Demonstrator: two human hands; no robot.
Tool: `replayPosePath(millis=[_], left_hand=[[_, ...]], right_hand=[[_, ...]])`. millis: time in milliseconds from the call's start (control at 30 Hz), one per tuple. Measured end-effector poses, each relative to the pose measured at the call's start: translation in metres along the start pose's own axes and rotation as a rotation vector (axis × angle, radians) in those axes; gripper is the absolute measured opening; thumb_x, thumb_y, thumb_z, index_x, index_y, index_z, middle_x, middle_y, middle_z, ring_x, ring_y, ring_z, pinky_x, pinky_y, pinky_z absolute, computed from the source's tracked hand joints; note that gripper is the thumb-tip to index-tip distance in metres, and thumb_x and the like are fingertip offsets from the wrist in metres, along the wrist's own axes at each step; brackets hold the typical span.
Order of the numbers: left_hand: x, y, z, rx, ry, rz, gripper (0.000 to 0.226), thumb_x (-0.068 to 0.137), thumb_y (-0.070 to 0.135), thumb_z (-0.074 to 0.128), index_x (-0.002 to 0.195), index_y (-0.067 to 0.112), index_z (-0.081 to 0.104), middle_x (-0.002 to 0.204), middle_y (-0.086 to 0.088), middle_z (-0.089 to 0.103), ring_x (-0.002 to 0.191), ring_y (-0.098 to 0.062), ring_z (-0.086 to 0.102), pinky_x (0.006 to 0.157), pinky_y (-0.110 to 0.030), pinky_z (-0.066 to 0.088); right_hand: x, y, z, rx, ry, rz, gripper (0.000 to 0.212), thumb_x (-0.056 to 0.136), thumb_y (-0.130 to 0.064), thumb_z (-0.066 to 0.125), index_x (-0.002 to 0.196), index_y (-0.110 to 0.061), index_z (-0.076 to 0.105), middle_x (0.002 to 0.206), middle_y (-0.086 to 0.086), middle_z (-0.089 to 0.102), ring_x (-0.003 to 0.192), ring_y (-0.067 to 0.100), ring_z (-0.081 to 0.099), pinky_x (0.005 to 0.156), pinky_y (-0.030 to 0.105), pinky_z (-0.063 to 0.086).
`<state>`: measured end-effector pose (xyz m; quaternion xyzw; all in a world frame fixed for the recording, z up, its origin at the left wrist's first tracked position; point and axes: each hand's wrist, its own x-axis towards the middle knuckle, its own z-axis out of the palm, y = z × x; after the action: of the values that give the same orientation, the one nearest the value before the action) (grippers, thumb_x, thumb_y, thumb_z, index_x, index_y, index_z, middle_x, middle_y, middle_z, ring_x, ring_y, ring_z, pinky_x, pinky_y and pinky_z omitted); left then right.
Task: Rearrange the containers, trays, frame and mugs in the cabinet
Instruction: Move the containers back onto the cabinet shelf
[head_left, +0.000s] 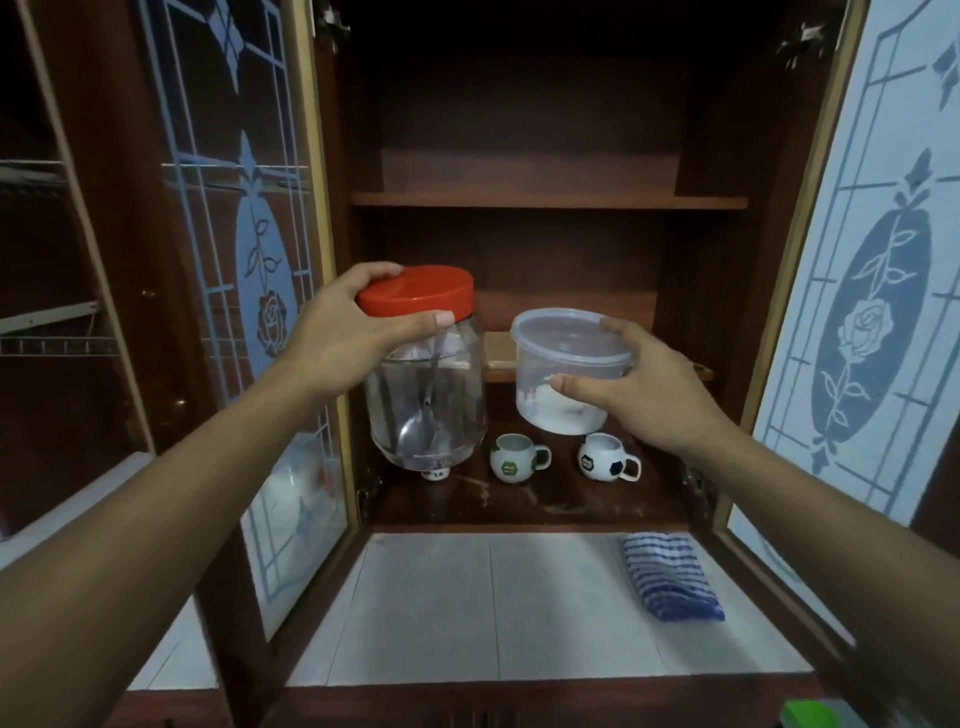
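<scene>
Head: gripping jar (426, 400) by lid (418, 291) with left hand (337, 332), wrapping tub (563, 364) with right hand (644, 387); both held up before lower shelf (524, 501), above mugs (514, 458). Jar: likely glass, heavy, slick, breakable; better cradled under base. Tub: likely light, flexing; take below rim.

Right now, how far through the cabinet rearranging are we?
Done: nothing I can confirm as placed. In hand: left hand grips the red-lidded jar, right hand holds the clear tub, both held up in front of the shelves. Left: setting both down; the two football mugs stand on the bottom shelf. No tray or frame clearly seen.
</scene>
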<state>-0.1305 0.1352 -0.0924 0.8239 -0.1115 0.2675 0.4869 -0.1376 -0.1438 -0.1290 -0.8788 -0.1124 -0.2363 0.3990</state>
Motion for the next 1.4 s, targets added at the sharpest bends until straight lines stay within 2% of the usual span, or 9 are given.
replayPosePath(millis=[233, 400, 567, 667, 767, 867, 1000, 1167, 1400], left_hand=[[0.056, 0.012, 0.004, -0.019, 0.066, 0.025, 0.093, 0.047, 0.066, 0.079, 0.129, 0.037, 0.048, 0.115, 0.013, 0.046, 0.106, -0.013, 0.054, 0.085, -0.035, 0.057], [0.095, 0.022, -0.003, -0.057, 0.045, 0.052, 0.093, 0.050, 0.061, 0.080, 0.132, 0.031, 0.048, 0.117, 0.009, 0.048, 0.097, -0.006, 0.054, 0.071, -0.021, 0.052], [0.131, 0.035, -0.009, -0.013, 0.054, 0.072, 0.083, 0.064, 0.055, 0.080, 0.135, 0.029, 0.046, 0.115, 0.008, 0.046, 0.093, -0.006, 0.050, 0.062, -0.020, 0.040], [0.148, 0.045, -0.013, -0.027, 0.060, 0.075, 0.082, 0.064, 0.052, 0.082, 0.133, 0.025, 0.048, 0.117, 0.005, 0.050, 0.097, -0.012, 0.056, 0.060, -0.023, 0.047], [0.165, 0.061, -0.016, -0.062, 0.043, 0.071, 0.072, 0.069, 0.044, 0.081, 0.129, 0.020, 0.049, 0.106, 0.007, 0.051, 0.076, -0.003, 0.061, 0.044, -0.020, 0.048], [0.186, 0.074, -0.020, -0.006, 0.065, 0.112, 0.074, 0.069, 0.051, 0.079, 0.131, 0.025, 0.049, 0.103, 0.010, 0.053, 0.080, -0.003, 0.054, 0.052, -0.021, 0.043], [0.209, 0.093, -0.023, 0.012, 0.070, 0.147, 0.079, 0.065, 0.058, 0.078, 0.131, 0.027, 0.049, 0.104, 0.008, 0.055, 0.090, -0.011, 0.057, 0.065, -0.030, 0.047], [0.241, 0.107, -0.019, 0.060, 0.110, 0.180, 0.089, 0.059, 0.065, 0.078, 0.134, 0.030, 0.047, 0.119, 0.001, 0.055, 0.104, -0.023, 0.055, 0.088, -0.048, 0.050], [0.281, 0.123, -0.017, 0.059, 0.095, 0.178, 0.089, 0.060, 0.063, 0.079, 0.135, 0.026, 0.048, 0.118, -0.003, 0.058, 0.097, -0.022, 0.061, 0.067, -0.038, 0.051]], right_hand=[[0.056, -0.008, -0.004, -0.003, 0.019, -0.051, 0.094, 0.065, -0.058, 0.080, 0.144, -0.025, 0.041, 0.127, -0.011, 0.057, 0.115, 0.012, 0.056, 0.096, 0.037, 0.052], [0.090, -0.025, -0.002, 0.004, 0.065, -0.087, 0.082, 0.070, -0.050, 0.081, 0.140, -0.024, 0.046, 0.105, -0.021, 0.054, 0.098, 0.003, 0.056, 0.077, 0.016, 0.047], [0.120, -0.041, 0.000, 0.033, 0.109, -0.096, 0.078, 0.068, -0.049, 0.083, 0.135, -0.025, 0.049, 0.101, -0.019, 0.057, 0.094, 0.003, 0.062, 0.083, 0.028, 0.056], [0.141, -0.052, -0.001, 0.029, 0.123, -0.107, 0.074, 0.069, -0.047, 0.083, 0.131, -0.026, 0.051, 0.104, -0.015, 0.062, 0.093, 0.004, 0.064, 0.081, 0.027, 0.057], [0.165, -0.061, -0.005, 0.032, 0.138, -0.106, 0.076, 0.066, -0.050, 0.084, 0.130, -0.024, 0.052, 0.107, -0.011, 0.065, 0.092, 0.007, 0.067, 0.082, 0.029, 0.058], [0.190, -0.065, -0.011, 0.024, 0.161, -0.102, 0.083, 0.065, -0.054, 0.084, 0.134, -0.022, 0.050, 0.110, -0.007, 0.065, 0.093, 0.010, 0.067, 0.085, 0.032, 0.058], [0.221, -0.074, -0.024, 0.021, 0.180, -0.103, 0.062, 0.066, -0.052, 0.084, 0.113, -0.029, 0.052, 0.099, -0.009, 0.064, 0.089, 0.010, 0.067, 0.083, 0.030, 0.057], [0.266, -0.076, -0.033, -0.047, 0.264, -0.105, 0.099, 0.062, -0.061, 0.081, 0.142, -0.018, 0.043, 0.133, 0.003, 0.054, 0.114, 0.018, 0.055, 0.097, 0.035, 0.049], [0.318, -0.078, -0.045, -0.038, 0.248, -0.089, 0.093, 0.055, -0.065, 0.083, 0.129, -0.016, 0.055, 0.116, 0.003, 0.062, 0.100, 0.022, 0.063, 0.088, 0.042, 0.056]])
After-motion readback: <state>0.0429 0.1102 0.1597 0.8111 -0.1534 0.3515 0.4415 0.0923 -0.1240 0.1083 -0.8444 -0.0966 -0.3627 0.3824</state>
